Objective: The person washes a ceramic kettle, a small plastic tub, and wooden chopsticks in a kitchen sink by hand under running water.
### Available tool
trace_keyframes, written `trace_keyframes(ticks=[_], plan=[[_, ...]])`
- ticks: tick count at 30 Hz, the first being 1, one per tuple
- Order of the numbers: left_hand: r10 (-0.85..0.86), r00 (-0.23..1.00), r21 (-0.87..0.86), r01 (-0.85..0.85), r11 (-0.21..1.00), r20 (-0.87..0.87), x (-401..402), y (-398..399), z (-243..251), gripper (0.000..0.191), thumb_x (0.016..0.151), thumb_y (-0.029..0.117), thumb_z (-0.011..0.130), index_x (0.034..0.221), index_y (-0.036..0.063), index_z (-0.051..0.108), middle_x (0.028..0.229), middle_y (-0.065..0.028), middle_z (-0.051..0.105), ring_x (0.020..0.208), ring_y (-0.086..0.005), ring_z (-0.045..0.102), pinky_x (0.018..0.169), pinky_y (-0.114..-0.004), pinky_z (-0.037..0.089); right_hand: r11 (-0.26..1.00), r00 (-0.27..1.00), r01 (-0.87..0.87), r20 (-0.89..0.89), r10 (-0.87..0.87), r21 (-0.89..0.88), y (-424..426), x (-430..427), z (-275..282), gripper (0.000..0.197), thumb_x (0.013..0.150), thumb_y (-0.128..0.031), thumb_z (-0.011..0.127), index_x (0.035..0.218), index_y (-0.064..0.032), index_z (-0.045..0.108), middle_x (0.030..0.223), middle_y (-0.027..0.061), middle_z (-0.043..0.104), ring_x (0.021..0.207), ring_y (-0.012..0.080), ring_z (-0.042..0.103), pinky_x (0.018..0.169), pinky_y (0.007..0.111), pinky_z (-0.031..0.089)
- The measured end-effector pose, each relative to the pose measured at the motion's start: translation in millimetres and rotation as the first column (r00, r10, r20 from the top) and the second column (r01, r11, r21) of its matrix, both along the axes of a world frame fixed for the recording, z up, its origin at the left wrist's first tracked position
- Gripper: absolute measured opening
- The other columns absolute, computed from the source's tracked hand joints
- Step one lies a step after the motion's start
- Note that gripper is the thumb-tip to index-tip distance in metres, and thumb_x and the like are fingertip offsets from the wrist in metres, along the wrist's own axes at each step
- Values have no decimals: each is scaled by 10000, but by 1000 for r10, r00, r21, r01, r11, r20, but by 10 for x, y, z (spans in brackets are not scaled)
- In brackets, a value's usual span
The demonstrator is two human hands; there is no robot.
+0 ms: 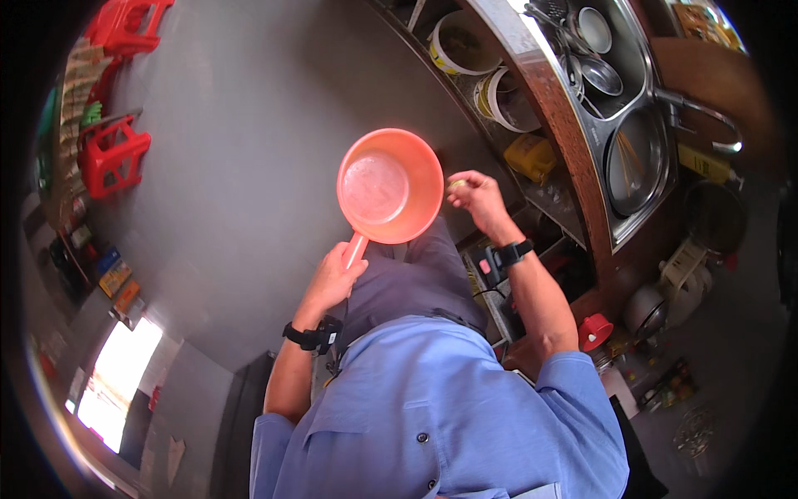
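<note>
My left hand (331,279) grips the handle of an orange-red plastic water dipper (427,184). The dipper's mouth faces up toward me, and its inside shows a wet-looking, pale bottom with no solid contents visible. Just right of the rim is my right hand (483,198), its thumb and fingers pinched around a small pale yellow-green piece (458,184). Fingers hide most of that piece, so its kind is unclear. A narrow gap separates this hand from the dipper.
To the right, a steel double sink (642,93) holds bowls, utensils and a wide pan (633,162). White buckets (508,100) and a yellow plastic jug (530,157) occupy the shelf beneath. Red plastic stools (115,156) stand across the grey floor (237,125) at left.
</note>
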State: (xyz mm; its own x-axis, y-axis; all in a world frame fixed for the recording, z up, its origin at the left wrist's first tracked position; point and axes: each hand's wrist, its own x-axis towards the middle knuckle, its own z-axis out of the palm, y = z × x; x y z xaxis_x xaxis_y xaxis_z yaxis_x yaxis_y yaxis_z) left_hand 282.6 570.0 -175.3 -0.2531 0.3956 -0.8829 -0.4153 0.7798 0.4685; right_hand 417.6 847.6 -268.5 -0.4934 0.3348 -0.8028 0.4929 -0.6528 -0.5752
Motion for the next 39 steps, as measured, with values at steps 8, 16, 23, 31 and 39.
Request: trace_keyframes(ticks=[8,16,23,31,39], plan=[[107,994,3,-107,994,-38,87,-38,2,311,851,200,621,1044,-25,525,659,-68,565,469,-140,539,446,-302,432,999,984,2,176,-9,37,779,-6,-792,162,844,-1,578,1003,22,599,789,65,628,655,128,603,596,235,494],[151,985,-39,-155,987,-88,288,-6,-59,320,840,182,642,1069,-11,529,710,-97,586,483,-148,543,468,-310,435,925,920,352,-236,-314,142,1734,-874,-1957,122,872,-39,567,973,14,608,829,78,634,733,204,621,639,276,490],[239,969,-75,-243,967,-55,445,4,-46,313,829,165,654,1061,0,527,703,-81,570,473,-140,531,465,-300,429,725,987,-94,-33,159,682,1690,-948,-2220,111,874,-116,579,915,-21,619,861,87,624,779,192,600,712,322,480],[35,999,152,-28,988,-42,135,431,349,316,832,162,647,1063,-10,516,676,-62,561,463,-115,514,451,-283,422,924,999,-47,18,43,380,461,17,-342,99,817,-21,618,907,11,644,774,52,649,633,102,584,577,245,493],[-251,968,433,234,870,-17,98,1734,670,352,852,181,638,1116,-5,497,711,-25,547,497,-79,491,443,-233,400,539,885,447,-269,-379,714,1674,1311,1089,120,867,-73,588,944,-7,652,762,50,652,611,98,593,548,222,477]])
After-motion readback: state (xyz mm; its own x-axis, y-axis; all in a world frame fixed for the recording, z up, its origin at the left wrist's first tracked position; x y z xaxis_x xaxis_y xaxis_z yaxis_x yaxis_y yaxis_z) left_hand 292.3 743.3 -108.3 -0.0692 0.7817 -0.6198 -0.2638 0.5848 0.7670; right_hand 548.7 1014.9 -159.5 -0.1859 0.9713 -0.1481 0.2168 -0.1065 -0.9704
